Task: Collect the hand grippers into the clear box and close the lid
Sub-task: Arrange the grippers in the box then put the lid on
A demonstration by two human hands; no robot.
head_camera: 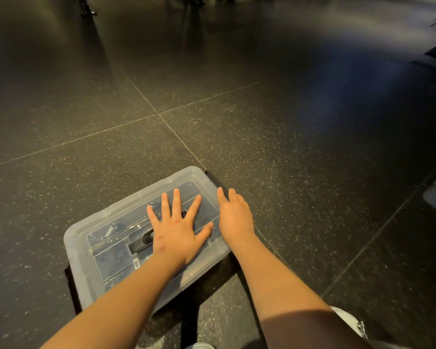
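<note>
Fingers [176,200] of left hand [176,230] spread flat, pressing lid [126,210] of clear box [86,285], lower centre of frame. Right hand [234,215] bent over lid's right edge by black latch [217,181]; grip unclear. Hand grippers [141,241] inside, under lid. Judged: collection done, latching remains.

No readable text, label or number anywhere.

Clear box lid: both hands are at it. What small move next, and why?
Probably clip the black latch onto the lid with the right hand, which rests at that edge. The hand grippers already lie inside, and the left hand presses flat on the lid, steadying it.
</note>
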